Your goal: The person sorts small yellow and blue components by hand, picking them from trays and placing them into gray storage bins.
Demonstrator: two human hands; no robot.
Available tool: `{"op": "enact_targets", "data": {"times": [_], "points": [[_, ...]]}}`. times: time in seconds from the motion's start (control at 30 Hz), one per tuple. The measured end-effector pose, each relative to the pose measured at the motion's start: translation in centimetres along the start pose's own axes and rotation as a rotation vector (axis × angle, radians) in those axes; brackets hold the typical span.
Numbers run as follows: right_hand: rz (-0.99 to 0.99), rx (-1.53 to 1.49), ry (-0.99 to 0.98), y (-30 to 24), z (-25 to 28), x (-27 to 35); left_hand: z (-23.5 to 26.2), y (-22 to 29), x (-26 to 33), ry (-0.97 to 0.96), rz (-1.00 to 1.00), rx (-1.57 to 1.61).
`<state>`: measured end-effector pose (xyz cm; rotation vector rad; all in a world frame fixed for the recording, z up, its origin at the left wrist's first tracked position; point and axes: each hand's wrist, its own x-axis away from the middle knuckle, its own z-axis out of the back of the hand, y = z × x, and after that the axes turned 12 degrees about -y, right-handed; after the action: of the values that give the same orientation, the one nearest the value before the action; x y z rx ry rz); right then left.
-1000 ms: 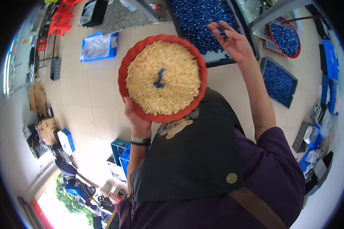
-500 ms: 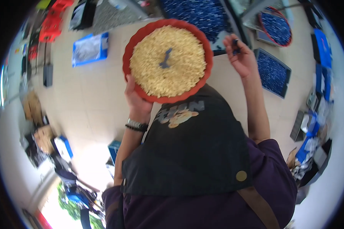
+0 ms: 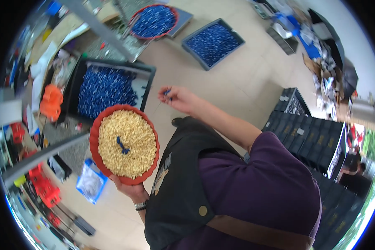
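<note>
The small blue piece (image 3: 167, 91) sits pinched at the tips of the right hand (image 3: 180, 99), the fingers closed around it, out in front of the person's chest and above the bare floor. Just beside those fingertips, toward the person's left, lies a black tray (image 3: 148, 79) packed with more blue pieces. Farther out from the fingers, past the tray's far edge, a round red-rimmed bowl (image 3: 173, 12) holds another heap of blue pieces, and next to that a grey square tray (image 3: 237, 38) on the floor is filled with the same.

The left hand (image 3: 131, 191) is closed on the near underside of a red basin (image 3: 94, 137), its fingers gripping the rim from below and mostly hidden by it. The basin is heaped with pale yellow pieces (image 3: 131, 156), and a few blue pieces (image 3: 121, 145) lie on top near the middle. The basin is held near the black tray's edge, well apart from the right fingertips. A wristwatch (image 3: 141, 205) sits on the left wrist. To the right of the right forearm, stacked black crates (image 3: 308, 133) stand on the floor.
</note>
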<state>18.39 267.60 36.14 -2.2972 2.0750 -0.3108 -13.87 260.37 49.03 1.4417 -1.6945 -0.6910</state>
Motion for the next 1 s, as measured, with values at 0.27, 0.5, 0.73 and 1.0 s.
{"op": "enact_targets", "data": {"times": [0.27,0.5,0.73,1.0], "points": [[0.026,0.046,0.332,4.6,2.8,6.6,-0.1,1.2,-1.7,-0.11,0.08,-0.103],[0.202,0.017,0.398,8.9,4.0,10.0,3.7,3.1,-5.0,-0.27,0.337,-0.056],[0.329,-0.032,0.543,12.0,5.1,11.7,4.1,3.6,-7.4,-0.392,0.471,-0.106],[0.309,-0.012,0.495,15.2,2.3,12.5,4.2,3.8,-9.2,-0.512,0.532,-0.133]]}}
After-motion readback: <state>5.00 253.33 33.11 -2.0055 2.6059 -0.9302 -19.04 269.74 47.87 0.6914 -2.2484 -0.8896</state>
